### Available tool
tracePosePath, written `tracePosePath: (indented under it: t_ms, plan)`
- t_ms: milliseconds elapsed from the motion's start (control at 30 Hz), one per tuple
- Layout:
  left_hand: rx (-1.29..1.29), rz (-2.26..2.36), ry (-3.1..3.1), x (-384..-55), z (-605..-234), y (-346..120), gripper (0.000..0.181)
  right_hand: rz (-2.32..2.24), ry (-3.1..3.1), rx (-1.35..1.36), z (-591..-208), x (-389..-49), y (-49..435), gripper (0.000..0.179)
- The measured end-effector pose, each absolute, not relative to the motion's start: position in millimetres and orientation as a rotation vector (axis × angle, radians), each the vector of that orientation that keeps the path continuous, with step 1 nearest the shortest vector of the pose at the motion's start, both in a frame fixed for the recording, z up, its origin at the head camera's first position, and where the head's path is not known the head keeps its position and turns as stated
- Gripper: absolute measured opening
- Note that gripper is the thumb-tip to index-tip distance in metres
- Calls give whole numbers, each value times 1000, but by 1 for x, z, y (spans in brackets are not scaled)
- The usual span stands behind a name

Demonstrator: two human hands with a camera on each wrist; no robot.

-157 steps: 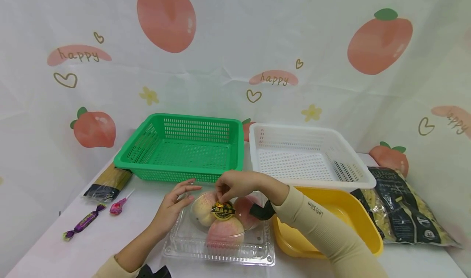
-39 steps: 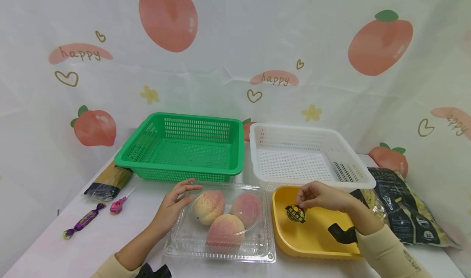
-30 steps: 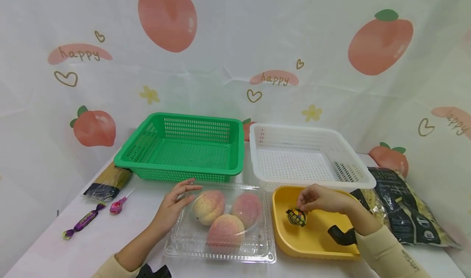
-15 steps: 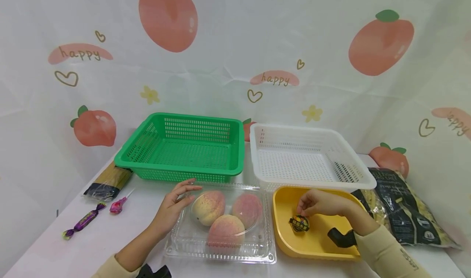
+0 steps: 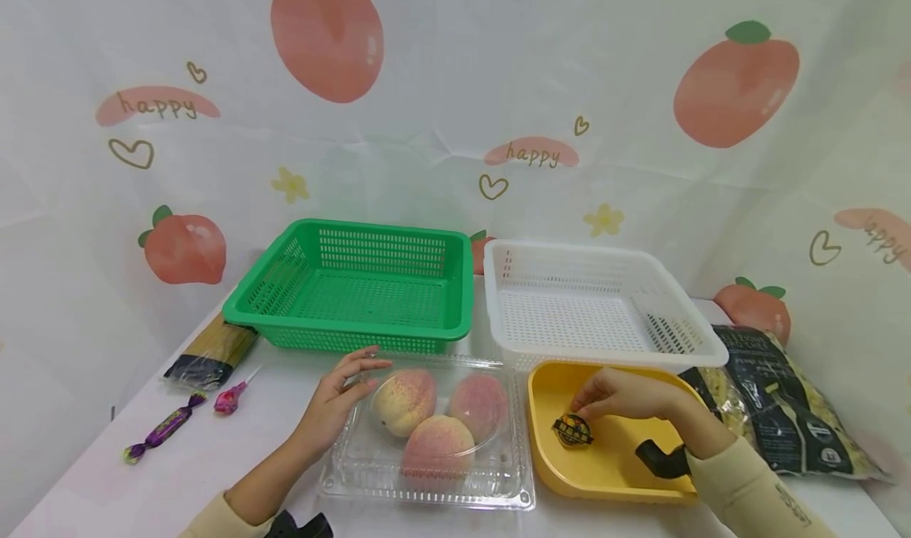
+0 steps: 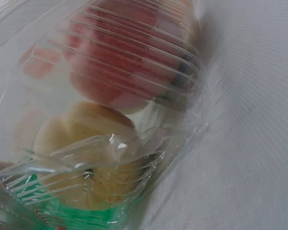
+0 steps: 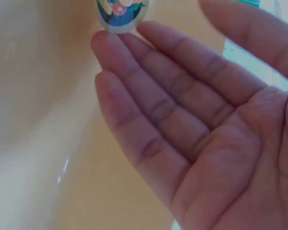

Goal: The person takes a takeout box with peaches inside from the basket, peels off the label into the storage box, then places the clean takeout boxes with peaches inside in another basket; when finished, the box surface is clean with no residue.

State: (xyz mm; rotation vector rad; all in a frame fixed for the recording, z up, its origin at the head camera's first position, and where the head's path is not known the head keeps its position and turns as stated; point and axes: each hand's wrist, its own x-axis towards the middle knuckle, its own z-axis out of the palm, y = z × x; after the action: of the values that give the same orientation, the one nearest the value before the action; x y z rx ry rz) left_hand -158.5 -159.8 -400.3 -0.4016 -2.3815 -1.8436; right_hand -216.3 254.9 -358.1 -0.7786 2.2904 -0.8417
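The fruit sticker (image 5: 572, 432) sits inside the yellow basin (image 5: 612, 487), touching the straight-fingered right hand (image 5: 618, 395); the relaxed left hand (image 5: 338, 388) is left of the basin.

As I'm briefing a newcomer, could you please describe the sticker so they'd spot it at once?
Find the yellow tub in front of the white basket. Inside, touching the right hand, is the sticker. Unlike the round peaches in the clear box alongside, it is flat, mostly black and gold.
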Motion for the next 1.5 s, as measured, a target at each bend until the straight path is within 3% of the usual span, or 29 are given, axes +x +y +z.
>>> tracePosePath:
  t_ms: [600,1500]
  plan:
    - [-388,-1832,-2388,-158,-400,-159,26,-718,2327,-908,-315,-207,235,40]
    - [-382,-1844,-2382,-158,-400,-160,26,-793,2280,-1081,-270,-255,152,40]
